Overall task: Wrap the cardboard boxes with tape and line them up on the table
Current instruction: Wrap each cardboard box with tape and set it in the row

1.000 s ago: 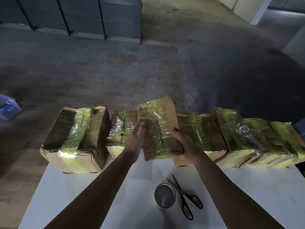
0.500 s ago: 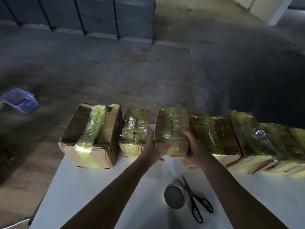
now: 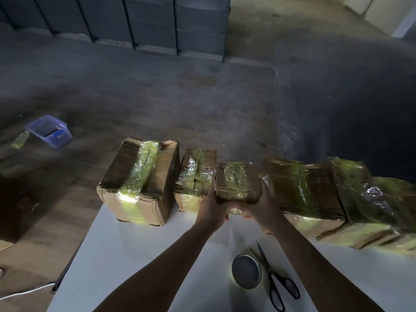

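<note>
Hands (image 3: 211,210) (image 3: 262,208) around taped box (image 3: 237,183), mid-row

Taped cardboard box (image 3: 237,182), flat, third in row of boxes (image 3: 304,188)

A single wide-angle camera sits on the person's head, close above the worktop (image 3: 126,262). It faces forward and down, taking in the floor (image 3: 180,91) beyond.

L hand (image 3: 210,209) & R hand (image 3: 264,204) bare, forearms (image 3: 157,266) bare to frame edge.
</note>
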The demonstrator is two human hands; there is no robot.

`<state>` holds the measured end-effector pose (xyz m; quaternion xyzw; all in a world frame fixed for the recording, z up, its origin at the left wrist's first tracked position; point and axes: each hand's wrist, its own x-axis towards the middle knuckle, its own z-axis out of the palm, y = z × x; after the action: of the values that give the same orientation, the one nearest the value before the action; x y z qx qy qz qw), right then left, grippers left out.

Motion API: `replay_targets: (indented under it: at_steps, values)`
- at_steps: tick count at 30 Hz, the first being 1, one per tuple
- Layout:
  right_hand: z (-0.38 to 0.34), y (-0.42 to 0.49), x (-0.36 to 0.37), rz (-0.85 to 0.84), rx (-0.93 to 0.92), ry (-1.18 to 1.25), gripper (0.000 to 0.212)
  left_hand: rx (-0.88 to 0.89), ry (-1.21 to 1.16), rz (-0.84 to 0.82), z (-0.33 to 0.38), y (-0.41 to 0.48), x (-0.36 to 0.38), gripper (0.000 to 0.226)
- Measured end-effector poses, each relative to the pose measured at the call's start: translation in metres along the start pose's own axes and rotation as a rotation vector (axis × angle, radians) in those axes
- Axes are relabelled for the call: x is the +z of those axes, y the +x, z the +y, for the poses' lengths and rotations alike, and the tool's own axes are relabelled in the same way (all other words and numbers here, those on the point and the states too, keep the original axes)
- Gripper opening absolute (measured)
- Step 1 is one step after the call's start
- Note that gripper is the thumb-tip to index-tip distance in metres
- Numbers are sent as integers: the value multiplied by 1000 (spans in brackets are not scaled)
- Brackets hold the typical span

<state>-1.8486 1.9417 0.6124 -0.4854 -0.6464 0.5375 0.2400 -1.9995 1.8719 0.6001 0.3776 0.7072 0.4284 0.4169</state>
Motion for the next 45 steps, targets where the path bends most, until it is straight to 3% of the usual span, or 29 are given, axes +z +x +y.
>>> replay_targets:
  at_steps: [3, 8, 16, 18, 22, 25, 28, 31, 37, 40, 43, 45]
  values:
    - [2, 0, 1, -12, -28, -103, 105, -9, -36, 14, -3, -4, 1, 22]
    - [2, 3, -7, -19, 3, -108, 97, 13, -78, 30, -6, -8, 5, 22]
    - [22, 7, -8, 29, 97, 64, 73, -5, -187, 1, 3, -9, 10, 65]
    - [26, 7, -9, 30, 129, 115, 75, -4, -203, 29, 3, -12, 11, 64]
    - [23, 3, -8, 20, 87, 159, 102, 8, -263, 22, 5, -17, 17, 69]
    - [23, 0, -9, -4, 90, 134, 88, -29, -302, 79, 7, -20, 25, 71]
    - [23, -2, -11, -45, 76, 28, 61, -93, -363, 178, 4, -23, 33, 71]
    - [22, -8, -13, -74, 59, -97, 55, -154, -382, 225, -4, -28, 37, 66]
    - [26, -16, -12, -29, -2, -375, 55, -216, -392, 198, -13, -33, 38, 64]
    - [24, -19, -9, 0, -61, -652, 57, -266, -380, 169, -18, -32, 37, 68]
    - [22, -15, -5, 45, -122, -830, 57, -291, -300, 95, -19, -29, 33, 74]
    - [21, -11, -1, 43, -87, -912, 57, -323, -192, 29, -19, -26, 28, 65]
